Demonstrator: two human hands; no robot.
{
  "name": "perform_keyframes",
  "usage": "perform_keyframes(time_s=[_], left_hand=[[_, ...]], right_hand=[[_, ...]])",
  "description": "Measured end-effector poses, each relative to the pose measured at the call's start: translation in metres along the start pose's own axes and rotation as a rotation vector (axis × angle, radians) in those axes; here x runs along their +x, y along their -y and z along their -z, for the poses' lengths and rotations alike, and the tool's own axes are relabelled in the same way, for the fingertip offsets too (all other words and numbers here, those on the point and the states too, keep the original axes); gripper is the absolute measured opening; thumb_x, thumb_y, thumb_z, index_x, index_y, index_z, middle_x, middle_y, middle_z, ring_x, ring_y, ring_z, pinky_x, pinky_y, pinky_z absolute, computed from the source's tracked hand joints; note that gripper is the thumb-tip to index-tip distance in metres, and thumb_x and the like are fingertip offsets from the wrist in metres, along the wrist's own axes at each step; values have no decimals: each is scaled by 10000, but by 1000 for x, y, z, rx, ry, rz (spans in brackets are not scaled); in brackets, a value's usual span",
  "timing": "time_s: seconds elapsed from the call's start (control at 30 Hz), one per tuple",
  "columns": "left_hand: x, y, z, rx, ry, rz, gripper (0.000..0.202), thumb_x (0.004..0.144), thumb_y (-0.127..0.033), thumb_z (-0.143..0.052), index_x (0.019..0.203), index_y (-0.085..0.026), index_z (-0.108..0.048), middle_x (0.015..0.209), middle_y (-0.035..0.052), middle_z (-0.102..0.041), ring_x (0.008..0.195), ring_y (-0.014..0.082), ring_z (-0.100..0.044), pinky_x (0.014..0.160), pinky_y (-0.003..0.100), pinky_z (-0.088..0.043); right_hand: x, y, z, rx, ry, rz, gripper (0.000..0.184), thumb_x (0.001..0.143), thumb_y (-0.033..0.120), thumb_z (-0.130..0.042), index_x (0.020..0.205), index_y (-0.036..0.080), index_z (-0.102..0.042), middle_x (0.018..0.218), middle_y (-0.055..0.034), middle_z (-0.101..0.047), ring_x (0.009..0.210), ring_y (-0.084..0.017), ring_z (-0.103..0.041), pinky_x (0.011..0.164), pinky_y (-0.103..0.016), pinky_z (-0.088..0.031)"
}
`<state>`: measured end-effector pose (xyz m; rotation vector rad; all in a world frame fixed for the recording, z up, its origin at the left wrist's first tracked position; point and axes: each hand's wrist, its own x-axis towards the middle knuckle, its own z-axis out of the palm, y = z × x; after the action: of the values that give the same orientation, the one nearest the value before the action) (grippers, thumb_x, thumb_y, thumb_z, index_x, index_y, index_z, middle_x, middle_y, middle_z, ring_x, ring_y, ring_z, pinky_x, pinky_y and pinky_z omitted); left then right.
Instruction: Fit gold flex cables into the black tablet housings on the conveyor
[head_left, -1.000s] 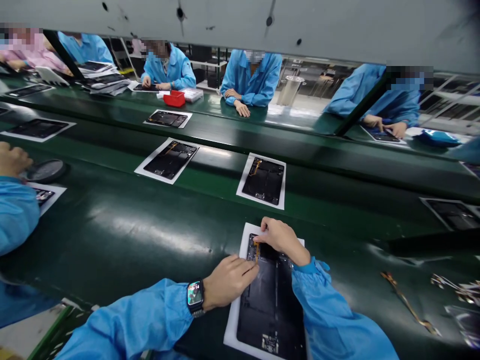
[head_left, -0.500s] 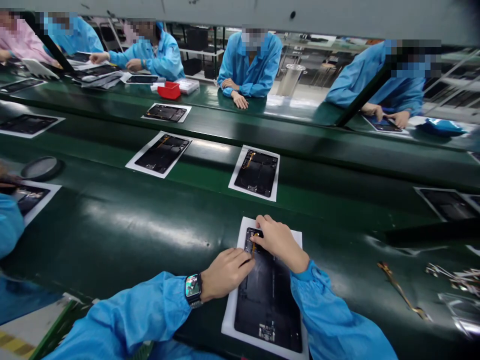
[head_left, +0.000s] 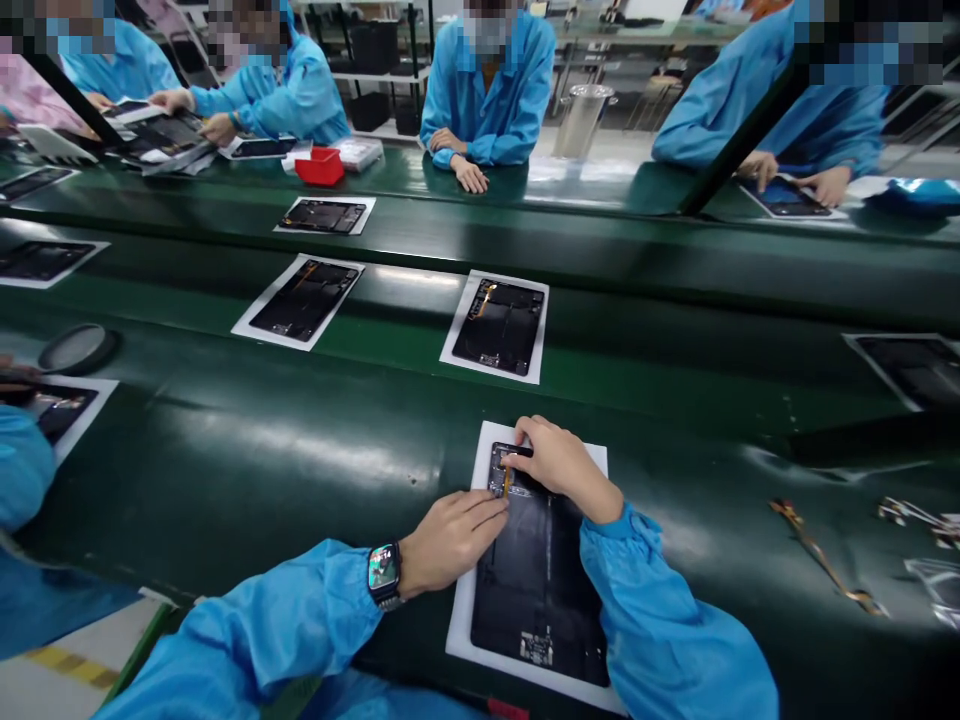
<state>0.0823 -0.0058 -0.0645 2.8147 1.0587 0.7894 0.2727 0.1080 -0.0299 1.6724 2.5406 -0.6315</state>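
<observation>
A black tablet shell [head_left: 536, 590] with inner parts showing lies on a white foam sheet [head_left: 461, 625] in front of me. Near its upper left corner runs a narrow orange flex cable [head_left: 506, 482]. My left hand [head_left: 454, 540], wearing a watch on the wrist, comes in from the left with fingers together and fingertips at the cable's lower end; its thumb is hidden. My right hand [head_left: 559, 462] arches over the shell's top edge, fingers bent, with the thumb side closed at the cable's upper end. Exact fingertip contact is too small to see.
Similar shells on white sheets lie beyond, one shell [head_left: 499, 325] straight ahead and another shell [head_left: 304, 298] to its left. A loose flex cable [head_left: 825, 555] rests at right. A round dark dish [head_left: 77, 348] is at left. Co-workers in blue sit across the green bench [head_left: 247, 440].
The view has shifted slightly. My hands stay at the cable with small finger movements. Across the bench at left, a co-worker's hands have moved onto the stack of sheets and shells.
</observation>
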Motion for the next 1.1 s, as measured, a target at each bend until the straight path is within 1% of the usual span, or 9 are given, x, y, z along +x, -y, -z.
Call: perform_keyframes(time_s=[0.2, 0.37, 0.5, 0.77, 0.93, 1.1], left_hand=[[0, -2, 0, 26, 48, -35, 205, 980, -122, -448, 1053, -98, -638, 1163, 92, -683, 1042, 220, -629, 789, 331, -554], [1, -6, 0, 72, 83, -49, 253, 992, -116, -401, 1086, -87, -634, 1155, 126, -677, 1016, 216, -631, 796, 340, -549], [3, -7, 2, 84, 111, -48, 250, 987, -112, -410, 1094, -85, -634, 1161, 131, -670, 1006, 212, -625, 801, 338, -544], [3, -6, 1, 58, 127, -49, 219, 973, -120, -453, 1089, -82, -635, 1178, 118, -667, 1006, 218, -612, 817, 343, -534], [3, -6, 1, 74, 139, -47, 217, 980, -126, -449, 1092, -90, -632, 1175, 120, -667, 1001, 209, -613, 810, 341, -531], [3, -6, 1, 78, 158, -67, 217, 978, -113, -442, 1098, -74, -620, 1181, 133, -660, 1012, 214, -615, 806, 343, -528]], right_hand=[[3, -3, 1, 35, 21, -5, 270, 798, 395, -732, 897, 231, -542, 925, 8, -607, 773, -174, -607, 591, -275, -279], [3, -4, 1, 58, 17, -8, 288, 782, 421, -741, 867, 232, -541, 902, 10, -606, 734, -168, -594, 582, -270, -264], [4, -4, 2, 60, 12, -3, 304, 780, 438, -743, 864, 230, -538, 887, 8, -606, 718, -165, -582, 575, -265, -252], [3, -5, 4, 64, 7, 6, 300, 785, 433, -735, 870, 223, -538, 895, 0, -614, 721, -166, -581, 565, -268, -246], [3, -5, 3, 59, 4, 12, 298, 786, 436, -734, 873, 223, -543, 898, -3, -619, 724, -169, -585, 569, -267, -248], [3, -4, 4, 58, 4, 10, 288, 788, 424, -734, 872, 223, -546, 904, -5, -624, 734, -169, -592, 576, -267, -259]])
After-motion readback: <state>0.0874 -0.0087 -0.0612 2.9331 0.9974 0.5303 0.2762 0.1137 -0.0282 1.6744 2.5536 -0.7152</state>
